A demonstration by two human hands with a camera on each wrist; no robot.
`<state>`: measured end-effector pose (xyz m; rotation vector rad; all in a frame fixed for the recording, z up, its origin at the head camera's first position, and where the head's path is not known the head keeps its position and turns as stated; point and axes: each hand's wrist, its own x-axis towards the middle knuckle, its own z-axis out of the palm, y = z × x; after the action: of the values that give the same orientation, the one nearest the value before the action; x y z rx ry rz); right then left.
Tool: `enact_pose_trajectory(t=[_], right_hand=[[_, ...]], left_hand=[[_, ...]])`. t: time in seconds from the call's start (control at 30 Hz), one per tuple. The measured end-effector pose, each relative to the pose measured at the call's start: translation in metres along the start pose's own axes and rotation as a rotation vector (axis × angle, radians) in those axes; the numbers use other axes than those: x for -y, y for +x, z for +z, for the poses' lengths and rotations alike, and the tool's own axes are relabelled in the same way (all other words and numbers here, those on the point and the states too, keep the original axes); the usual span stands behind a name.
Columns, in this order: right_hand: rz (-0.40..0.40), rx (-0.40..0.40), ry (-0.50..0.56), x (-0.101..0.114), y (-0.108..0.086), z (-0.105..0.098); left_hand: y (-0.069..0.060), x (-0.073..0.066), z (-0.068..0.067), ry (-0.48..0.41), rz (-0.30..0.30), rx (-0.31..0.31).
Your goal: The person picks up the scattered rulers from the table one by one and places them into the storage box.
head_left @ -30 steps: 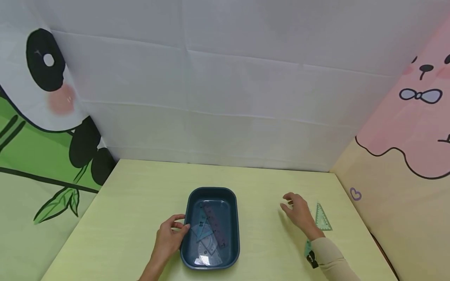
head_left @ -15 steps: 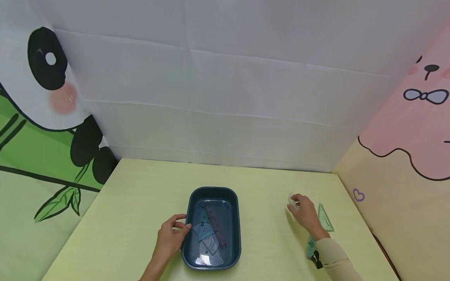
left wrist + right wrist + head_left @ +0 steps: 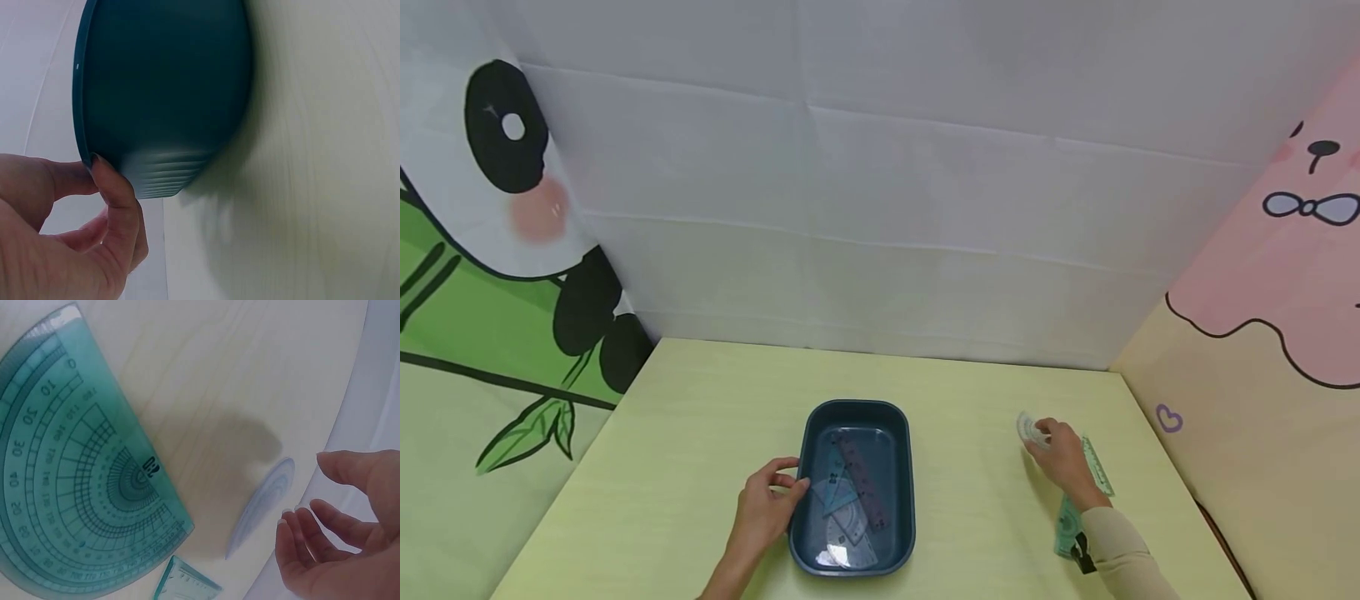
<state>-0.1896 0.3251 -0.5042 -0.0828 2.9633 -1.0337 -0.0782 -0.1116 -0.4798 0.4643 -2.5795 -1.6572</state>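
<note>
A dark blue plastic tray (image 3: 906, 492) stands on the table, its left rim pinched between thumb and fingers of my left hand (image 3: 763, 500). Inside lie a purplish ruler (image 3: 863, 487), a blue set square (image 3: 835, 483) and clear drawing pieces (image 3: 850, 550). To the right, my right hand (image 3: 1063, 458) hovers with thumb and fingertips parted, close to a clear protractor (image 3: 1028, 427). In the right wrist view a gap shows between those fingertips and the clear protractor (image 3: 265, 500). Nearer the wrist lies a green protractor (image 3: 75, 469); a green set square (image 3: 1099, 467) is partly hidden by the hand.
The pale yellow table (image 3: 730, 392) meets a white cloth wall (image 3: 880, 275) at the back. Printed side panels flank it, with a panda design on the left and a pink animal on the right. A small black item (image 3: 1082, 552) sits by the right sleeve.
My right hand has shifted to the right, and the clear protractor has come into sight at its fingertips. More of the green protractor shows. The left hand keeps its hold on the tray.
</note>
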Motion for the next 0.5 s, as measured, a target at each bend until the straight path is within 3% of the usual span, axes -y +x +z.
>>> enact_pose_trajectory(t=[0.5], right_hand=[[0.014,0.0,-0.058,-0.016,0.006,-0.001]], left_hand=[[0.0,0.001,0.0,0.0,-0.015,-0.005]])
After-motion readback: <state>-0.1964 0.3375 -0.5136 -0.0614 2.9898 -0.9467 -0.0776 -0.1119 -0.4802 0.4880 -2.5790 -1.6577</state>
